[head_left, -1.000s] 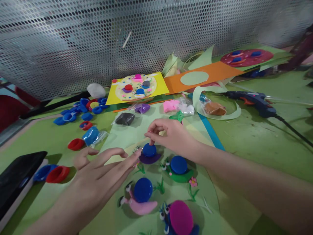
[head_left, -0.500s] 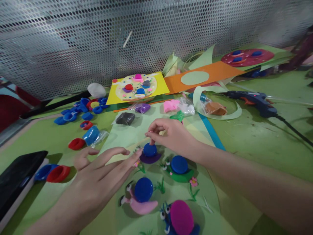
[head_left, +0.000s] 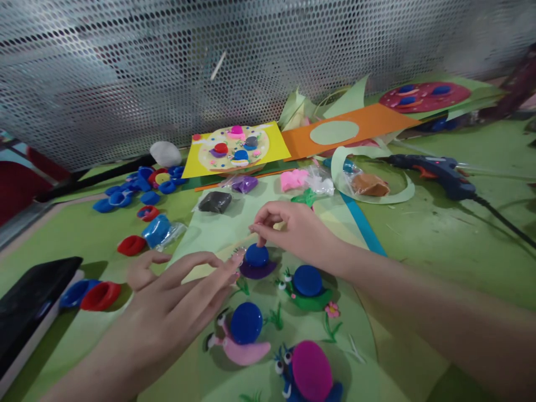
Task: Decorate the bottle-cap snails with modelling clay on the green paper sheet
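A purple clay snail (head_left: pixel 258 270) with a blue cap (head_left: pixel 257 255) as its shell lies on a pale green paper (head_left: pixel 226 226). My left hand (head_left: pixel 176 301) is open, fingers stretched out, its fingertips at the snail's head and partly hiding it. Above the cap, my right hand (head_left: pixel 293 226) is closed in a pinch of thumb and forefinger; whatever is between them is too small to make out. Another of its fingertips rests at the cap's top edge. Nearby are a green snail (head_left: pixel 310 300), a pink snail (head_left: pixel 245 352) and a blue snail with a magenta shell (head_left: pixel 312 371).
Bottle caps (head_left: pixel 119 199) and a phone-like black device (head_left: pixel 33 296) lie left. Bags of black clay (head_left: pixel 215 202), purple clay (head_left: pixel 244 184) and brown clay (head_left: pixel 369 185) lie behind. A glue gun (head_left: pixel 439 174) with its cord is right. Decorated yellow card (head_left: pixel 278 142) leans toward a perforated metal panel (head_left: pixel 251 67).
My left fingertips have shifted very slightly at the snail's head, where more of the eyelashes now shows. My right hand stays almost in the same place.
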{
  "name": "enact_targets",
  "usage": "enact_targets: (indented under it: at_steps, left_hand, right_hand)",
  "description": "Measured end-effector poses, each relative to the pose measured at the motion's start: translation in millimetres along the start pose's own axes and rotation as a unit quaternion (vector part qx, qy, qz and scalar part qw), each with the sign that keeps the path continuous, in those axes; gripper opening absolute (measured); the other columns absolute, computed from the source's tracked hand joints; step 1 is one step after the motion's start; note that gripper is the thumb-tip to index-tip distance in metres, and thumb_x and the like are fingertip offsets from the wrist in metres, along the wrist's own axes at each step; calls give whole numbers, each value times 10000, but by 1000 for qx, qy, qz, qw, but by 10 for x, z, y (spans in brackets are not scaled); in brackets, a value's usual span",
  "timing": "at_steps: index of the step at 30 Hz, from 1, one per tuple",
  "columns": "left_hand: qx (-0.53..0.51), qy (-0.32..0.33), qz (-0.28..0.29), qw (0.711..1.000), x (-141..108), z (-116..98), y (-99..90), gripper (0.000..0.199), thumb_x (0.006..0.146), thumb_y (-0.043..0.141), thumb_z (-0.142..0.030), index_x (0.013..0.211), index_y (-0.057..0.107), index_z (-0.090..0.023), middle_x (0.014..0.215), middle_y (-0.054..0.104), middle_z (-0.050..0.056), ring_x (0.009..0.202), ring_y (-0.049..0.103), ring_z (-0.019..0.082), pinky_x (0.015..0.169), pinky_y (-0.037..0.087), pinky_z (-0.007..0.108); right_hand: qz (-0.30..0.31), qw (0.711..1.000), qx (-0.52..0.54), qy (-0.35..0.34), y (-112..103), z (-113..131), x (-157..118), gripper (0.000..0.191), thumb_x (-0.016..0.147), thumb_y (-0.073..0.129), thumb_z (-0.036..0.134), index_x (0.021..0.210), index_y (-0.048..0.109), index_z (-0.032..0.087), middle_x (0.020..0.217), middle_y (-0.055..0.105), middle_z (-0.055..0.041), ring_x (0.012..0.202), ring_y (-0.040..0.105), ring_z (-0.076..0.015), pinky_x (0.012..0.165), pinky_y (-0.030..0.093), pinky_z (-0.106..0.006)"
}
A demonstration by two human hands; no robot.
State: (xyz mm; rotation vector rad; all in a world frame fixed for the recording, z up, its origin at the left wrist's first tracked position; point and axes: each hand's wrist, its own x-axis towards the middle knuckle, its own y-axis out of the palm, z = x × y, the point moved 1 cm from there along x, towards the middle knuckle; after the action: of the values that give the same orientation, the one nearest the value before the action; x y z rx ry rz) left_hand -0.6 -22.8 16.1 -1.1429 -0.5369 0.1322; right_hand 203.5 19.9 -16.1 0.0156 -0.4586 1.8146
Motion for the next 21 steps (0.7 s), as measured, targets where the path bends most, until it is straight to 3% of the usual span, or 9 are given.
enact_targets:
  at_steps: [5, 10, 16, 19, 21]
  left_hand:
    - [12, 21, -25, 999, 17, -11, -49, 303, 867, 404, -38, 958, 636, -211, 982, 659, 31, 922, 574, 175, 704, 478, 282]
    - [19, 6, -8, 1000, -86, -22, -12, 300, 808, 531, -56, 1083, 599, -156, 966, 642, 59, 977, 556, 215, 656, 494, 279]
    - [29, 41, 21, 999, -120, -34, 51, 334, 837, 510, -96, 1170, 536, -68, 925, 663, 92, 983, 546, 280, 672, 486, 351]
    - [26, 29, 2, 999, -104, -25, 31, 440, 801, 543, -60, 1236, 488, -103, 1006, 653, 84, 976, 557, 262, 685, 480, 338]
    - [13, -2, -15, 1000, -90, -22, 12, 594, 784, 547, -45, 1342, 366, -136, 1040, 650, 72, 974, 564, 243, 714, 482, 330]
  right_hand:
    - [-2, 1000, -1, 3, 2, 4, 4, 94, 806, 560, 214, 721, 554, 175, 617, 644, 25, 590, 612, -88, 573, 463, -204]
    - [3, 1000, -6, 14, 0, 8, 2, 96, 812, 551, 216, 725, 556, 177, 621, 644, 25, 592, 614, -89, 576, 464, -209]
    - [2, 1000, -6, 6, -2, 0, -1, 99, 814, 551, 225, 730, 558, 174, 625, 648, 22, 593, 620, -91, 585, 467, -210]
    - [0, 1000, -9, 5, -2, -6, -2, 102, 811, 554, 227, 723, 555, 175, 626, 649, 23, 596, 618, -93, 583, 461, -212]
    - [2, 1000, -9, 7, -2, -4, -2, 105, 810, 553, 232, 721, 552, 177, 626, 649, 24, 598, 617, -94, 583, 456, -212]
